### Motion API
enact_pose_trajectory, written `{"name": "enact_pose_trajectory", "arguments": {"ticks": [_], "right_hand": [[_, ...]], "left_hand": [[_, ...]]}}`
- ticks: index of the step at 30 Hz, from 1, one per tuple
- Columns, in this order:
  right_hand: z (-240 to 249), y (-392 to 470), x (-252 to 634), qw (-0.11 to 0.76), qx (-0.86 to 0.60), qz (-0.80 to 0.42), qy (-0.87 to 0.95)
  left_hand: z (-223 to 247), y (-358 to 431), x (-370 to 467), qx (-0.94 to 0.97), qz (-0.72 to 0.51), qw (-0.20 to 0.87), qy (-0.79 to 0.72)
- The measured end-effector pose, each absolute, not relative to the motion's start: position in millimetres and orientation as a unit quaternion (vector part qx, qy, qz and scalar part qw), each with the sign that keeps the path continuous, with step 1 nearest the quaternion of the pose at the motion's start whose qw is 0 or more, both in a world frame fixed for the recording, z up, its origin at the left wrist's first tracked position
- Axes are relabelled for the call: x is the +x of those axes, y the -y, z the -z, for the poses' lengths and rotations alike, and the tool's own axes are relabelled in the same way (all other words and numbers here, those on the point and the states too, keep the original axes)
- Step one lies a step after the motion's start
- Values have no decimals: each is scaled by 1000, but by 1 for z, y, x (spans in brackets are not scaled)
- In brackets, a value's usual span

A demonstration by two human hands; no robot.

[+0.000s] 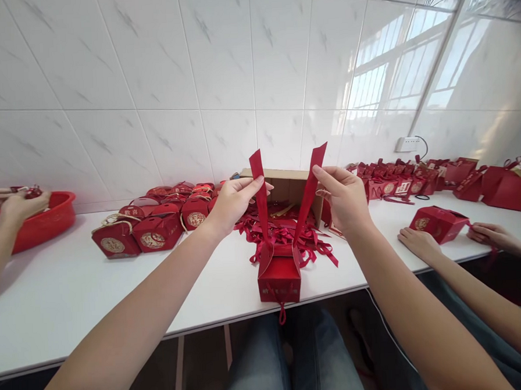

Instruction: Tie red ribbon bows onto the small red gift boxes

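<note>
A small red gift box (279, 275) stands near the table's front edge, with a red cord loop (282, 315) hanging over that edge. From the top of the box a red ribbon (263, 203) rises in two strands that spread into a V. My left hand (238, 199) pinches the left strand close to its upper end. On the other strand, my right hand (341, 193) has thumb and fingers closed near the top. Behind the gift box lies a heap of loose red ribbons (284, 234), spilling from an open cardboard box (292, 184).
Red gift boxes (152, 224) with cord handles stand grouped at left. A red basin (48, 223) and another person's hands (20, 207) are farther left. At right, a co-worker's hand (420, 245) touches a red box (439, 223); finished-looking red boxes (386, 182) line the wall.
</note>
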State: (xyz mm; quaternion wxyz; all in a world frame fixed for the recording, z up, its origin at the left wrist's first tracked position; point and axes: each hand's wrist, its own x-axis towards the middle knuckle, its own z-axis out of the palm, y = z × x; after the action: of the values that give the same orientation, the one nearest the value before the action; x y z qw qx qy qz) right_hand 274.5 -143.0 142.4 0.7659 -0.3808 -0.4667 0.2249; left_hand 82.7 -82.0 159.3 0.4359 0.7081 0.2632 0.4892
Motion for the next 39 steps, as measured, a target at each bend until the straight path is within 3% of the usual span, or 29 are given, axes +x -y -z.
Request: {"name": "enact_pose_trajectory", "arguments": {"ticks": [17,25,32,39], "right_hand": [[-150,139,271,758,-342,-267,487],[-149,128,258,700,-371,-298,532],[-139,137,247,655,-282,-320,624],[-129,135,255,610,-335,-235,679]], "left_hand": [[-171,82,79,705,-486,456,-243],[-160,78,87,761,-471,386,-223],[-160,89,99,781,-395,434,-215],[-156,84,90,738,-311,551,-234]]}}
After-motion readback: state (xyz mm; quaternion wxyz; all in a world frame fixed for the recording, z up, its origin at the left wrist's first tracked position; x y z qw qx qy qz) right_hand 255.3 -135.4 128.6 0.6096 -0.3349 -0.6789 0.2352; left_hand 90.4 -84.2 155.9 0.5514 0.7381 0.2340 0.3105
